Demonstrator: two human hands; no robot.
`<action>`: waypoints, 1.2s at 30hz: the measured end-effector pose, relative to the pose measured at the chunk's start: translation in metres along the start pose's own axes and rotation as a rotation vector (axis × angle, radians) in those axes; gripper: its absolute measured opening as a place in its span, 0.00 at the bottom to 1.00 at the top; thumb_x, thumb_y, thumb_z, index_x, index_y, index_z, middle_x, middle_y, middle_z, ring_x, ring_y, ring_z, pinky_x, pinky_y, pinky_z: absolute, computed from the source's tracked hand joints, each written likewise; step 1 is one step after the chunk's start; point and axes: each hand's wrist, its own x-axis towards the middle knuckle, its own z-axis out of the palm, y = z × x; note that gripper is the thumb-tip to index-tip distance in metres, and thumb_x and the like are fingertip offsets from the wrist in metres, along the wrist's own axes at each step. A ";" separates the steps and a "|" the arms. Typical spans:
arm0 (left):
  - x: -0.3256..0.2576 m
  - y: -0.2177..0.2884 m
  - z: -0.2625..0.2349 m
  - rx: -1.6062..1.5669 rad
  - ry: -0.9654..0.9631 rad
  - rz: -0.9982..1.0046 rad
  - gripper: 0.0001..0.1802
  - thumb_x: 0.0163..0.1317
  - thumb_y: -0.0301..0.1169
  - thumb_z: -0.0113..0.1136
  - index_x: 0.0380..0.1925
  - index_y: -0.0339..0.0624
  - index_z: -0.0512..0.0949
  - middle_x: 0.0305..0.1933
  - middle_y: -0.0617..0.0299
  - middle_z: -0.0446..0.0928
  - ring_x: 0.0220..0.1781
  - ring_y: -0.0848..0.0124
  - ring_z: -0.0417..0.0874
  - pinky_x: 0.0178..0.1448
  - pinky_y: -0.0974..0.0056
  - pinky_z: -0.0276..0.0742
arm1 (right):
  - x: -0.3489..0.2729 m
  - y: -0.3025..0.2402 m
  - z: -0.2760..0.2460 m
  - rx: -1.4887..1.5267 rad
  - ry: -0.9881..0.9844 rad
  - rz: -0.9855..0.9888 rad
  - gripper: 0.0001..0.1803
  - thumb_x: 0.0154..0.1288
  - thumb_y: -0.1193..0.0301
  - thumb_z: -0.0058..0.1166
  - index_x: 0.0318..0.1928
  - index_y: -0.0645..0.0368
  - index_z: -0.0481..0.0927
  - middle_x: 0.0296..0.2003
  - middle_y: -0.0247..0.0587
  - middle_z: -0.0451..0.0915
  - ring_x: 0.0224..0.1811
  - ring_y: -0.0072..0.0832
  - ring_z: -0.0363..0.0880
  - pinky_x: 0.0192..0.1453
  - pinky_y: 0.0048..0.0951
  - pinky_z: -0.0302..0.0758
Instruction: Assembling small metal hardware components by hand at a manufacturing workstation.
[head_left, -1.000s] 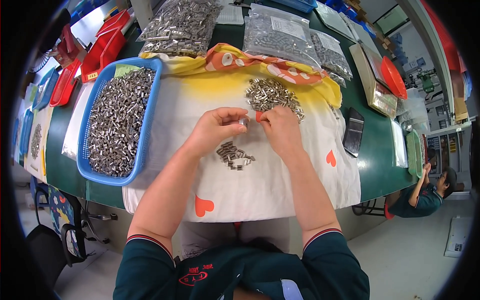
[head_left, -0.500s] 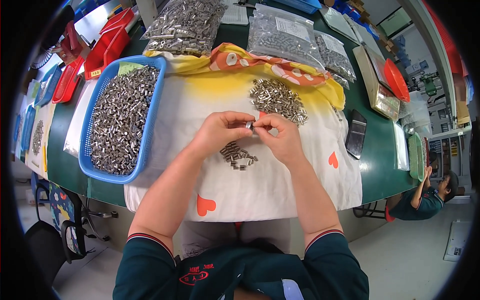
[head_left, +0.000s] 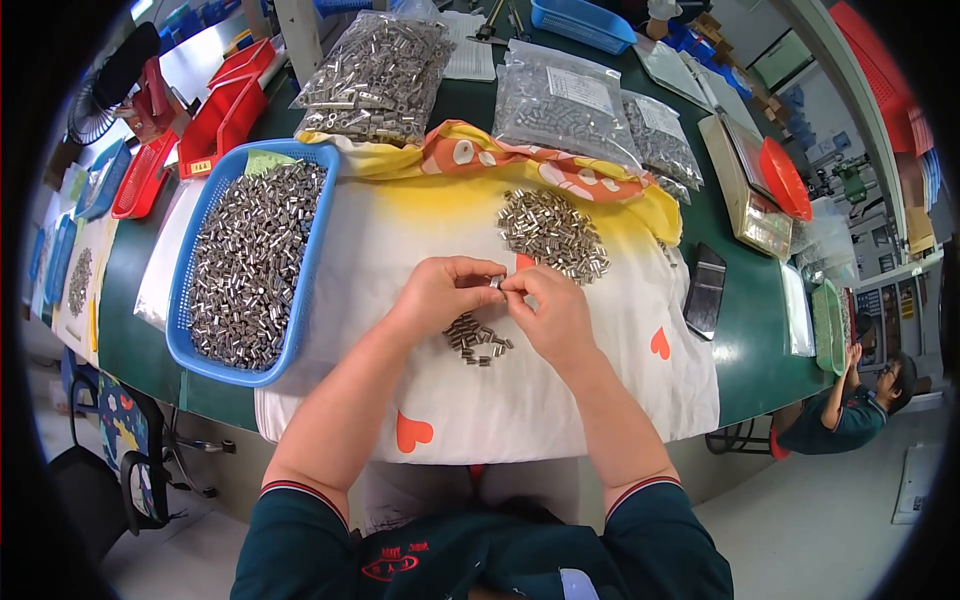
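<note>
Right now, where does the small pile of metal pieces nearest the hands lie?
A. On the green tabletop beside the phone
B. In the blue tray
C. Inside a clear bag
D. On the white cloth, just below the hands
D: the small pile sits on the white cloth, just beneath the left hand and right hand, well apart from the blue tray.

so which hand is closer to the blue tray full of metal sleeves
Left. The left hand sits over the white cloth, just to the right of the blue tray. The right hand is farther right, fingertips meeting the left's around a small metal piece.
</note>
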 end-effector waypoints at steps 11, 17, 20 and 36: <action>-0.001 0.004 -0.005 -0.059 -0.106 -0.030 0.16 0.49 0.24 0.62 0.41 0.34 0.76 0.32 0.65 0.77 0.33 0.81 0.75 0.38 0.76 0.72 | 0.005 0.004 -0.012 0.277 -0.162 0.281 0.05 0.51 0.76 0.55 0.30 0.62 0.78 0.26 0.33 0.77 0.27 0.18 0.72 0.34 0.21 0.70; -0.001 0.008 -0.004 -0.013 -0.147 -0.033 0.16 0.49 0.24 0.62 0.40 0.34 0.77 0.31 0.65 0.76 0.32 0.81 0.75 0.38 0.75 0.72 | 0.011 0.012 -0.018 0.319 -0.072 0.278 0.06 0.52 0.75 0.54 0.33 0.61 0.78 0.28 0.33 0.77 0.29 0.17 0.72 0.36 0.19 0.69; -0.003 0.006 -0.007 0.021 -0.158 -0.042 0.15 0.49 0.24 0.62 0.39 0.34 0.77 0.31 0.65 0.76 0.32 0.81 0.75 0.38 0.75 0.72 | 0.022 0.013 -0.013 0.133 0.020 0.342 0.06 0.52 0.75 0.53 0.33 0.60 0.78 0.27 0.35 0.77 0.30 0.23 0.74 0.37 0.23 0.70; 0.000 0.000 -0.007 -0.028 -0.141 0.002 0.15 0.50 0.24 0.61 0.39 0.35 0.77 0.32 0.65 0.77 0.33 0.81 0.75 0.39 0.75 0.72 | 0.036 0.031 0.008 -0.513 -0.038 0.032 0.02 0.45 0.73 0.52 0.21 0.58 0.77 0.22 0.42 0.74 0.30 0.38 0.73 0.36 0.36 0.70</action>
